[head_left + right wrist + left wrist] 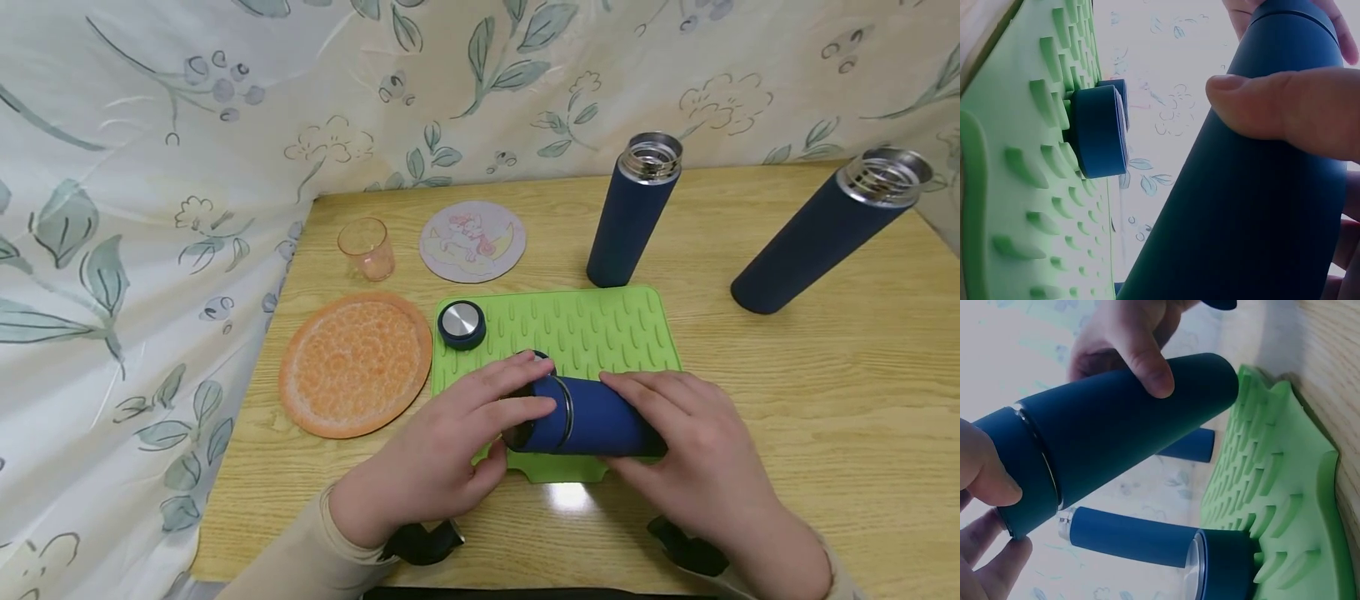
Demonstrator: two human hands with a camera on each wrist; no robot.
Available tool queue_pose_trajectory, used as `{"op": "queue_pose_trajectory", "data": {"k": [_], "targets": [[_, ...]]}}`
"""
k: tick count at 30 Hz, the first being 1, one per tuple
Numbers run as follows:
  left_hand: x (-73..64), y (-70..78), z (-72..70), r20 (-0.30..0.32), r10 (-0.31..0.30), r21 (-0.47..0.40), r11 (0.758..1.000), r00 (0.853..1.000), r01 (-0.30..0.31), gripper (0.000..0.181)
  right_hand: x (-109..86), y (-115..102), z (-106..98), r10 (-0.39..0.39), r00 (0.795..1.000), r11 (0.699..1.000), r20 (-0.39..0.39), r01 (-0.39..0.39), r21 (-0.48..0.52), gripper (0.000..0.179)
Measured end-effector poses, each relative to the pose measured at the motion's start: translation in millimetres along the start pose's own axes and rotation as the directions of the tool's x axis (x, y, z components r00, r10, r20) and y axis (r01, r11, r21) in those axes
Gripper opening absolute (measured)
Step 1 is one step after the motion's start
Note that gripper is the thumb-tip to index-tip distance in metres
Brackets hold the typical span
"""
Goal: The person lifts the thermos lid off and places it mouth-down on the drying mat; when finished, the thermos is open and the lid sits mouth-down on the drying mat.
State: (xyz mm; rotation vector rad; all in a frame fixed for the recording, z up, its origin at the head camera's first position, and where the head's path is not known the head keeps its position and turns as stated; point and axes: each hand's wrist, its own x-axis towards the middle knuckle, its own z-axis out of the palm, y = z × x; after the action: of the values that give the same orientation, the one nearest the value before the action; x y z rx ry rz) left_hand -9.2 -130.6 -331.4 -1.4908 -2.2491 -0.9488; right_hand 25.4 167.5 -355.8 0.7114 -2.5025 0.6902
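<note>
While both hands grip the capped flask (pixel 592 425) at the green mat's (pixel 600 325) near edge, bare table (pixel 825 400) lies right.

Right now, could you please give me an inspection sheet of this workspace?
Surface: wooden table bearing a green ridged mat.
Job's things: capped blue flask held sideways over the mat; its cap faces the left hand.
Clutter: two open blue flasks, loose cap on the mat, orange plate, pink cup, round coaster.
Hands: left hand grips the cap; right hand grips the flask body.
Cables: nothing seen.
Surroundings: leaf-print cloth behind and left.
</note>
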Motion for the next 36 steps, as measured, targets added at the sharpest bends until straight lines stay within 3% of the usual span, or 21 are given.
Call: {"op": "queue_pose_trajectory", "data": {"k": [6, 10, 14, 20, 26, 28, 32, 36], "targets": [[-0.3, -0.2, -0.7, -0.026, -0.036, -0.016, 0.999, 0.999, 0.036, 0.063, 0.0, -2, 1, 0.012, 1.000, 1.000, 0.004, -0.012, 0.003, 0.087], [-1.7, -0.2, -1.6, -0.036, -0.119, -0.032, 0.993, 0.992, 0.117, 0.065, -0.3, -2, 1, 0.012, 1.000, 1.000, -0.001, -0.012, 0.001, 0.086], [-2.6, -1.2, -0.4, -0.083, -0.203, -0.072, 0.978, 0.976, 0.198, 0.069, -0.5, -3, 1, 0.020, 1.000, 1.000, 0.001, -0.020, -0.008, 0.086], [-3.1, -1.8, 2.6, -0.140, -0.258, -0.130, 0.962, 0.956, 0.241, 0.065, -0.7, -3, 0, 0.020, 1.000, 1.000, -0.005, -0.020, -0.014, 0.087], [-3.9, -2.3, -1.6, -0.191, -0.362, -0.184, 0.926, 0.912, 0.328, 0.061, -4.5, 6, -6, 0.049, 0.997, 0.998, -0.052, -0.050, -0.026, 0.089], [-3.2, -2.2, -1.4, -0.160, -0.384, -0.166, 0.918, 0.909, 0.359, 0.062, -6.3, 11, -11, 0.076, 0.995, 0.997, -0.070, -0.078, -0.015, 0.090], [1.2, -0.5, 6.6, -0.049, -0.380, -0.094, 0.923, 0.924, 0.374, 0.065, -10.7, 23, -22, 0.180, 0.978, 0.983, -0.102, -0.182, -0.007, 0.093], [9.4, 0.3, 22.2, 0.053, -0.322, 0.000, 0.947, 0.945, 0.323, 0.065, -15.1, 32, -36, 0.333, 0.930, 0.940, -0.154, -0.340, -0.019, 0.100]]}}
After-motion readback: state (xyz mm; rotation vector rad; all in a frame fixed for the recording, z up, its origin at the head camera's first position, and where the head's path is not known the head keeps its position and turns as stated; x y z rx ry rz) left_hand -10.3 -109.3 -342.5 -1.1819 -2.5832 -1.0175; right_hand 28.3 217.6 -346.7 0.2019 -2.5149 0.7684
